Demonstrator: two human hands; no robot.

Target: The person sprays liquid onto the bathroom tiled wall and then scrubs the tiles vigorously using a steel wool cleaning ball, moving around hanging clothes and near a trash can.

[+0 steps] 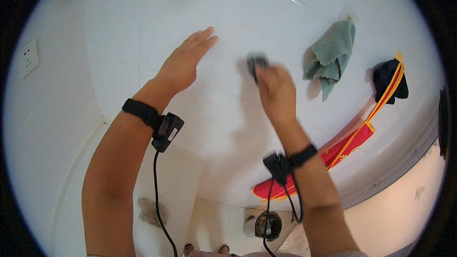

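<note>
My left hand is raised in front of the white tiled wall, fingers stretched out and close together; it holds nothing, and I cannot tell whether the palm touches the tiles. My right hand is closed around a small dark grey, roundish pad, at or very near the wall. Motion smears the pad, so its exact kind does not show. To the right of that hand a grey-green towel hangs from a hook.
Further right hang a black cloth and a red piece of fabric with yellow trim. A bin with a black liner stands on the floor below. A socket is on the left wall. Black cables trail from both wrists.
</note>
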